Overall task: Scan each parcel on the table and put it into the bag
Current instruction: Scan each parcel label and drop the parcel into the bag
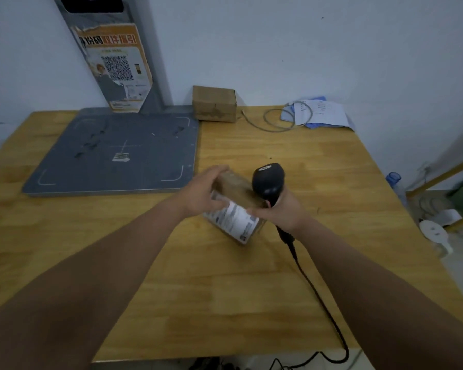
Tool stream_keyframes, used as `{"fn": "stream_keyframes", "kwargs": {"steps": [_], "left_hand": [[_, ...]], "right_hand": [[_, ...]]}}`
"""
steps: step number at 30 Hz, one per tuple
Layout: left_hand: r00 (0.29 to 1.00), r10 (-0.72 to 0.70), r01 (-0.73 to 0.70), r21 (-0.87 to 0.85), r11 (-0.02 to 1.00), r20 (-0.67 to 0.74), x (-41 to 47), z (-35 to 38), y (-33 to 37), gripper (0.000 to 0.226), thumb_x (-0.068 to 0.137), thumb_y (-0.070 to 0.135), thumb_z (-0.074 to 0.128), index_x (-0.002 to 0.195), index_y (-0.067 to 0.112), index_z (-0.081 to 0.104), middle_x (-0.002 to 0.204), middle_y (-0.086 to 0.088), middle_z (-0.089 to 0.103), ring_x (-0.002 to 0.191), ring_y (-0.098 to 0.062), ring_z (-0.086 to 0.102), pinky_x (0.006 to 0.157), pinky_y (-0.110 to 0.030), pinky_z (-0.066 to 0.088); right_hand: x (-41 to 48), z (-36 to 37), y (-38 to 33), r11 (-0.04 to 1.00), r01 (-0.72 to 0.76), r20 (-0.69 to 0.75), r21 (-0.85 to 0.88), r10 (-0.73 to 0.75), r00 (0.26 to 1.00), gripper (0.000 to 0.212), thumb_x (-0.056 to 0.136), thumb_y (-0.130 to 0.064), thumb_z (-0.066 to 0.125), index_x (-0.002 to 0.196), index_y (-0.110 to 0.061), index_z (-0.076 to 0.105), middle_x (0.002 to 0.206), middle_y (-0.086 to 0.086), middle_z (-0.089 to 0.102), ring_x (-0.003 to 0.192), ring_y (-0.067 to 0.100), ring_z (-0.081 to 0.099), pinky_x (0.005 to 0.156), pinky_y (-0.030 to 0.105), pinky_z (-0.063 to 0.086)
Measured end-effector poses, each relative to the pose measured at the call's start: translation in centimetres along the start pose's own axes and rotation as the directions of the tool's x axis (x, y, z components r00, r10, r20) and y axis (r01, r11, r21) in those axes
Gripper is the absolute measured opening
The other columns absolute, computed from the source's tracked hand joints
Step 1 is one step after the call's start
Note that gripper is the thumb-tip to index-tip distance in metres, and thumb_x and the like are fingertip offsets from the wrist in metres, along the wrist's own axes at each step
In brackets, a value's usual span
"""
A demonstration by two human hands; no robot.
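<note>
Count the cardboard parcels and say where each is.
2. The labelled parcel is gripped by the left hand mid-table; the plain parcel sits by the far wall. More may be out of view.

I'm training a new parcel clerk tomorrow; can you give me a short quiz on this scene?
1. True or false: the right hand grips the black handheld barcode scanner.
2. Where is the plain brown cardboard box? A: on a shelf. B: on the wooden table, at its far edge. C: in a bag.
3. Which hand holds the brown cardboard parcel with the white label?
Key: 1 true; 2 B; 3 the left hand.
</note>
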State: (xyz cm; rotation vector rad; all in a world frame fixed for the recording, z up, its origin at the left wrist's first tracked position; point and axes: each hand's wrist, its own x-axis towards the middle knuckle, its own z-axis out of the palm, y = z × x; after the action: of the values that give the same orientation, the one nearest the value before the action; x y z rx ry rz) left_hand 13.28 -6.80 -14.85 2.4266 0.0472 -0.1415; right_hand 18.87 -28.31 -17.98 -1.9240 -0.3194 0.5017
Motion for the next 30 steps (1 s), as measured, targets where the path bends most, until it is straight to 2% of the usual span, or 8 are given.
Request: {"fn": "stream_keyframes", "kwargs": {"steps": [3, 6, 8, 13, 17, 20, 24, 30], "left_hand": [[0.914, -0.355, 0.251, -0.416, 0.874, -0.194, -0.1, 2.0, 0.7, 0.094, 0.076, 0.04, 0.08, 0.149, 0.017, 0.024, 0.151, -0.003, 0.032, 0.14, -0.025, 0.03, 0.113, -0.044, 0.031], [0.835, -0.517, 0.472, -0.726, 0.5, 0.187, -1.0, 3.8, 0.4, 0.112, 0.065, 0.06, 0.078, 0.152, 0.018, 0.021, 0.153, -0.002, 0.034, 0.136, -0.027, 0.039, 0.108, -0.047, 0.036], [0.848, -0.427, 0.497, -0.748, 0.44, 0.313, -1.7, 4.2, 0.0, 0.088, 0.068, 0.059, 0.075, 0.14, 0.018, 0.044, 0.14, -0.002, 0.053, 0.122, -0.024, 0.053, 0.102, -0.044, 0.043], [0.904, -0.355, 0.388, -0.807, 0.445, 0.238, -1.6, 4.2, 0.1, 0.043, 0.087, 0.032, 0.069, 0.126, 0.016, 0.058, 0.117, 0.0, 0.067, 0.109, -0.021, 0.063, 0.099, -0.04, 0.05], [0.875, -0.482, 0.357, -0.732, 0.58, 0.045, -1.1, 3.7, -1.2, 0.056, 0.079, 0.03, 0.078, 0.127, 0.013, 0.053, 0.112, 0.003, 0.065, 0.096, -0.01, 0.065, 0.089, -0.031, 0.052], [0.865, -0.498, 0.336, -0.674, 0.658, -0.055, -1.6, 3.5, -2.0, 0.055, 0.077, 0.032, 0.08, 0.124, 0.021, 0.053, 0.105, 0.011, 0.062, 0.102, -0.013, 0.062, 0.087, -0.03, 0.051], [0.874, -0.474, 0.284, -0.679, 0.677, -0.107, -2.5, 3.8, -2.4, 0.058, 0.078, 0.029, 0.08, 0.127, 0.018, 0.051, 0.102, 0.014, 0.057, 0.094, -0.005, 0.055, 0.069, -0.014, 0.04], [0.857, -0.5, 0.299, -0.676, 0.673, -0.12, -3.0, 4.4, -3.1, 0.07, 0.079, 0.028, 0.079, 0.137, 0.011, 0.043, 0.112, 0.009, 0.052, 0.1, -0.009, 0.05, 0.075, -0.016, 0.038]], "right_hand": [[0.0, 0.4, 0.0, 0.919, -0.144, -0.129, 0.366, 0.204, 0.97, 0.047, 0.07, -0.028, 0.086, 0.109, -0.018, 0.062, 0.105, 0.003, 0.072, 0.089, 0.014, 0.071, 0.075, 0.035, 0.06], [-0.4, 0.1, -0.2, 0.795, -0.207, -0.058, 0.57, 0.29, 0.955, 0.03, 0.082, -0.017, 0.076, 0.108, -0.009, 0.064, 0.1, 0.008, 0.074, 0.084, 0.016, 0.073, 0.065, 0.032, 0.061], [-0.4, 0.0, 0.1, 0.76, -0.21, -0.03, 0.615, 0.289, 0.957, 0.037, 0.083, -0.018, 0.075, 0.116, -0.005, 0.062, 0.106, 0.011, 0.074, 0.094, 0.02, 0.072, 0.073, 0.038, 0.061], [-0.7, 0.3, -0.5, 0.738, -0.25, 0.021, 0.627, 0.304, 0.952, 0.037, 0.087, -0.025, 0.071, 0.119, -0.008, 0.061, 0.11, 0.008, 0.071, 0.1, 0.023, 0.068, 0.083, 0.043, 0.058], [-0.8, 1.4, -2.1, 0.834, -0.296, -0.186, 0.466, 0.419, 0.889, 0.027, 0.087, -0.028, 0.072, 0.106, -0.014, 0.059, 0.081, 0.004, 0.059, 0.068, 0.017, 0.056, 0.065, 0.033, 0.053], [-2.2, 2.2, -3.6, 0.916, -0.185, -0.151, 0.356, 0.252, 0.956, 0.013, 0.087, -0.016, 0.068, 0.084, -0.005, 0.062, 0.064, 0.008, 0.054, 0.052, 0.018, 0.05, 0.048, 0.026, 0.045], [-4.1, 3.4, -4.6, 0.959, -0.045, -0.098, 0.281, 0.076, 0.992, 0.033, 0.09, -0.021, 0.067, 0.074, 0.009, 0.065, 0.058, 0.017, 0.061, 0.05, 0.027, 0.058, 0.053, 0.033, 0.052], [-4.8, 4.3, -4.9, 0.964, -0.065, -0.133, 0.259, 0.102, 0.986, 0.037, 0.09, -0.023, 0.065, 0.063, 0.002, 0.064, 0.051, 0.012, 0.058, 0.047, 0.028, 0.058, 0.052, 0.033, 0.052]]}}
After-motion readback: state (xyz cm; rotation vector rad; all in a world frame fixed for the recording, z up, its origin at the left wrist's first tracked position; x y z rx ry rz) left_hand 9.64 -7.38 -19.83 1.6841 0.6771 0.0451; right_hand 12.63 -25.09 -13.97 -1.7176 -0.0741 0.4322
